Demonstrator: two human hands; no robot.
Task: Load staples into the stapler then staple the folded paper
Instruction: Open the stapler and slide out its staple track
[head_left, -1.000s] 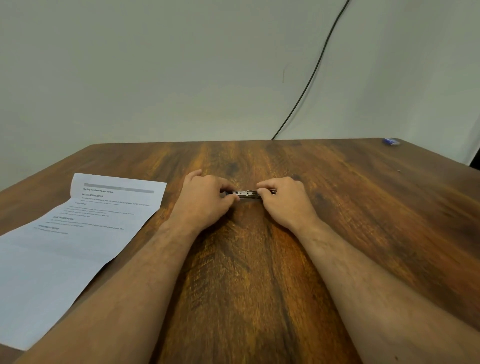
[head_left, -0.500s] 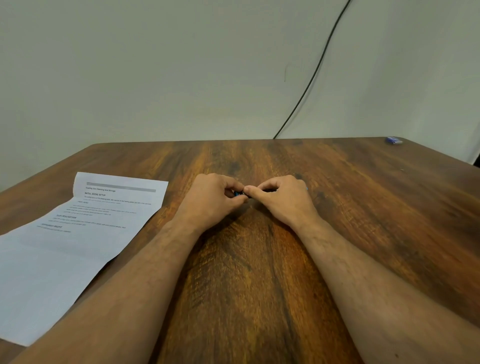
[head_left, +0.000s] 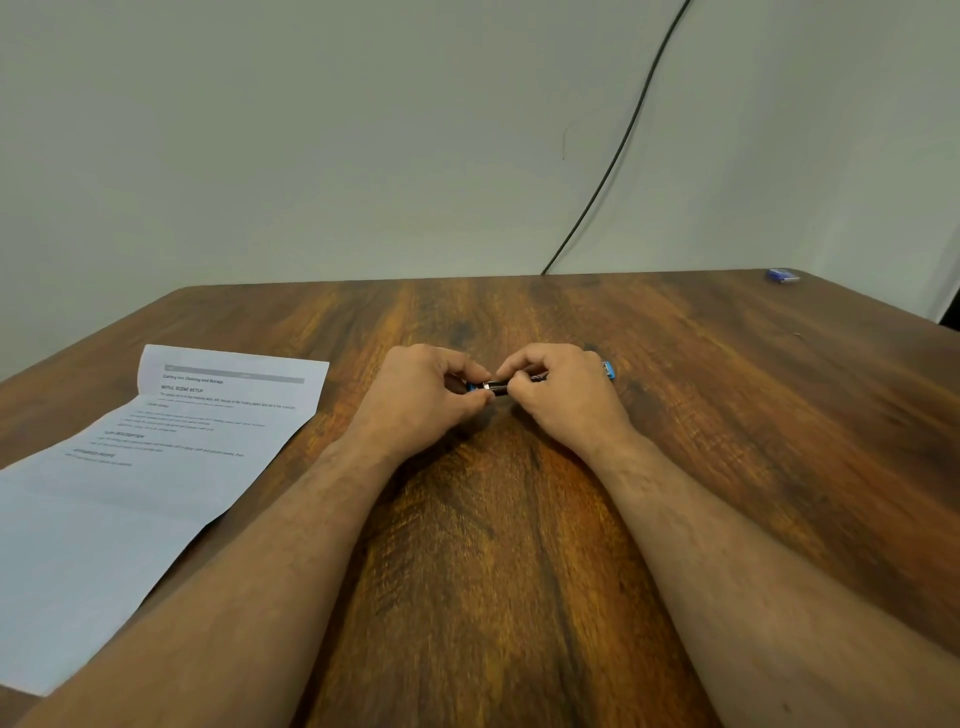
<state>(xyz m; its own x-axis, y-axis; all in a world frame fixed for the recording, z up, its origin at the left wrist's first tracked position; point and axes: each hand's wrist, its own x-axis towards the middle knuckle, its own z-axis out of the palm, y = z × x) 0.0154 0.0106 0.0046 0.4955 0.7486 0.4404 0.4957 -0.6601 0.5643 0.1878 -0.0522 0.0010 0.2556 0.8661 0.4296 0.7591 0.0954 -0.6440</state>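
A small blue stapler (head_left: 493, 386) lies across the middle of the wooden table (head_left: 727, 415), mostly hidden by my hands. My left hand (head_left: 423, 400) pinches its left end with thumb and fingertips. My right hand (head_left: 563, 397) covers its right half, and a blue end (head_left: 608, 371) pokes out past the knuckles. A short dark and metallic stretch shows between the two hands. The creased printed paper (head_left: 156, 467) lies flat on the table to the left of my left forearm. Whether staples are inside cannot be told.
A small blue box (head_left: 783, 275) sits at the far right corner of the table. A black cable (head_left: 618, 150) runs down the wall to the table's back edge. The paper overhangs the near left edge.
The hands closed together over the stapler, hiding its metal part, then parted slightly. A blue end now shows to the right of my right hand.
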